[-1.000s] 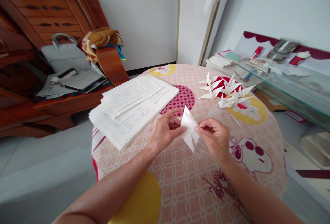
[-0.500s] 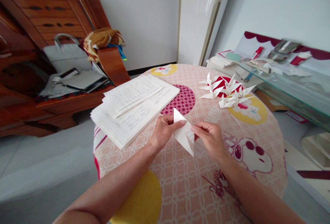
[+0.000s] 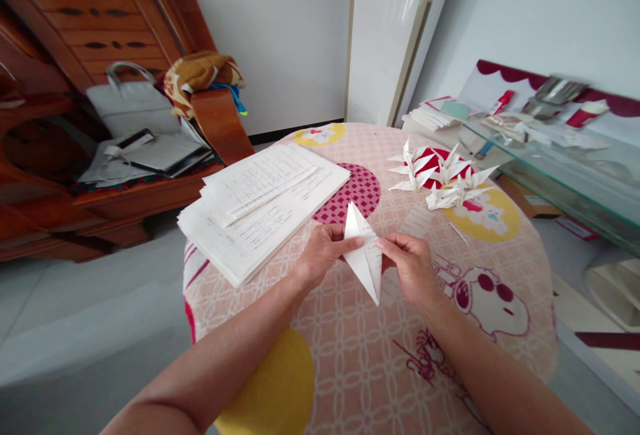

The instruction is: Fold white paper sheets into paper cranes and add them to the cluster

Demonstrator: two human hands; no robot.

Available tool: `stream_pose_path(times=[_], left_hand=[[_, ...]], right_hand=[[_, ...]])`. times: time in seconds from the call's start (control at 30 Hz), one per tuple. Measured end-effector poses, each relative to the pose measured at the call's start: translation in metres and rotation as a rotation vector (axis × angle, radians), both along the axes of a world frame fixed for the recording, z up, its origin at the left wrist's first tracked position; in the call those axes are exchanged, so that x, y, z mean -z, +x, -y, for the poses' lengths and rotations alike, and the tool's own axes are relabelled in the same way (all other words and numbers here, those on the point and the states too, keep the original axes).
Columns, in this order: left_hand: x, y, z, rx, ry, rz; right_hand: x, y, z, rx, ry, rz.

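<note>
A white sheet folded into a long diamond, a piece of folded paper [image 3: 367,265], is held above the table between both hands. My left hand [image 3: 325,251] pinches its left edge, thumb on top and fingers behind. On the other side my right hand [image 3: 407,258] grips the right edge between thumb and fingers. Faint print shows on the paper's right part. Several finished white paper cranes [image 3: 447,175] stand in a cluster at the table's far right. To the left lies a stack of printed sheets [image 3: 240,241], with smaller cut sheets [image 3: 260,185] on top.
A patterned pink cloth covers the round table [image 3: 345,368]. A thin white strip [image 3: 459,235] lies near the cranes. On the right is a glass shelf [image 3: 560,175] with clutter; on the left, a wooden bench [image 3: 223,128] with a grey bag [image 3: 125,108].
The folded paper has opened from an uneven shape into a slimmer, symmetrical diamond with a pointed top. Both hands still hold it and have barely shifted.
</note>
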State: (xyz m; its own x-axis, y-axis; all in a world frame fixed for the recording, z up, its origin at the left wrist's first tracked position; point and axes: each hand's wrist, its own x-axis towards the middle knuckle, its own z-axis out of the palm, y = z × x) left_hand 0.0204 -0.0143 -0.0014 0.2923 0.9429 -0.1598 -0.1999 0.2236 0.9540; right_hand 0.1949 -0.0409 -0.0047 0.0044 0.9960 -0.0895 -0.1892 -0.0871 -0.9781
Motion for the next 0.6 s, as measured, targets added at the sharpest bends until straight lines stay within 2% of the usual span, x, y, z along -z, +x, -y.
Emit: stream_pose_path(times=[0.13,0.3,0.5,0.6], left_hand=[[0.0023,-0.0006,0.0008,0.086,-0.016,-0.045],[0.0027,-0.0022,0.0009,0.09,0.015,-0.065],[0.0051,0.0002,-0.0016,0.032,-0.025,0.03],[0.0051,0.0004,-0.002,0.005,-0.027,0.014]], right_hand=[[0.0015,0.0016,-0.0027,0.081,0.011,-0.004],[-0.0007,0.004,-0.0037,0.006,-0.026,-0.013],[0.0008,0.0029,-0.0049,0.079,0.008,-0.02],[0.0017,0.0017,-0.0057,0.089,-0.002,-0.022]])
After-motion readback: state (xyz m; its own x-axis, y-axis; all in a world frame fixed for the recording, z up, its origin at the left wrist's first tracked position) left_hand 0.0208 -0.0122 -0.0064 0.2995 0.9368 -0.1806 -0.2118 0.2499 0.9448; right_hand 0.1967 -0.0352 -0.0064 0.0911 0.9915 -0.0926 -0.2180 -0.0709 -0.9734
